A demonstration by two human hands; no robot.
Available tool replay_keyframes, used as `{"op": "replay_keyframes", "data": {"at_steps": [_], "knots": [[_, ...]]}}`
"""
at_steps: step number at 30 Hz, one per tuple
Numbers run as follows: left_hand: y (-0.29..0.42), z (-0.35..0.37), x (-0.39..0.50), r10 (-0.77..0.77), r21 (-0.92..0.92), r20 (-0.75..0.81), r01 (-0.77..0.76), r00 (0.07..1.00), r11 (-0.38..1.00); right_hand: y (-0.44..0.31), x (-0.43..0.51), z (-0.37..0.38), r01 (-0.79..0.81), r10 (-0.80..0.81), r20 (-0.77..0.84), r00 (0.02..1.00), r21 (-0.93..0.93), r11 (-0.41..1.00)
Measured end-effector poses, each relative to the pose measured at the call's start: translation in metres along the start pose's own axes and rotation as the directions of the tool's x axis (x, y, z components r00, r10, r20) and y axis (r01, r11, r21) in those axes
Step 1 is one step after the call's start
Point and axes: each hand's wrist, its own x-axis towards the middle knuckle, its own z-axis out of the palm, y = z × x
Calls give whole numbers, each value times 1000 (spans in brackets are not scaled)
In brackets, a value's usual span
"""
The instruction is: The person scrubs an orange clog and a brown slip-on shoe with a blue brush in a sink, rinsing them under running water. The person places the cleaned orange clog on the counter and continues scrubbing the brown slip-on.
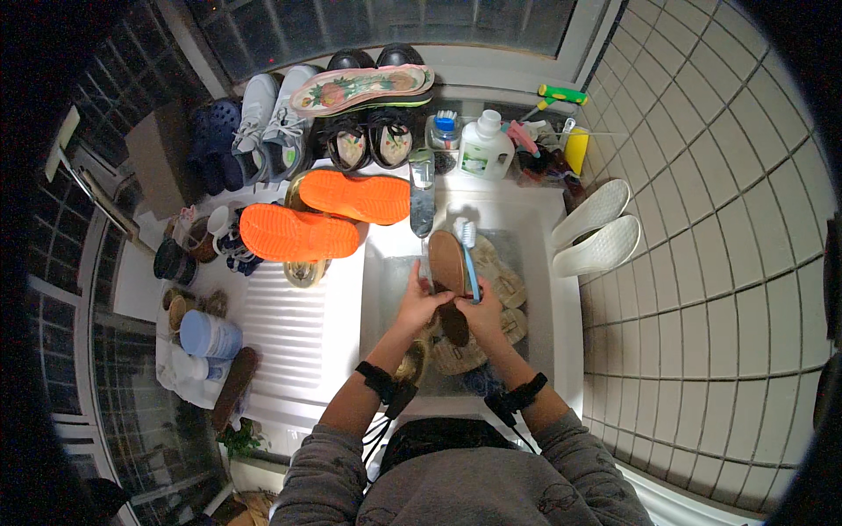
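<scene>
Over the water-filled sink basin I hold a brown-soled shoe, its sole turned up. My left hand grips its left edge, thumb across the narrow middle and index finger pointing up. My right hand pinches a blue-handled brush with white bristles upward, and its thumb touches the shoe too. Below lie beige sandals with buckles, partly under my hands. A gold shoe sits in the basin beside my left wrist, partly hidden.
Orange clogs lie soles up across the ribbed washboard. White shoes lean against the tiled wall. Behind stand grey sneakers, a flowered insole and a white detergent bottle. A blue tub stands left.
</scene>
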Motion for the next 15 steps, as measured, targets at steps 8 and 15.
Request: {"op": "replay_keyframes", "data": {"at_steps": [8,15], "knots": [[26,8,3,-9,-320,-13,4,1000,947,-36,-21,9,178,-168,178,970,-39,983],[17,-12,21,-133,-655,208,239,969,717,-51,-15,-19,304,-264,196,945,-216,928]]}}
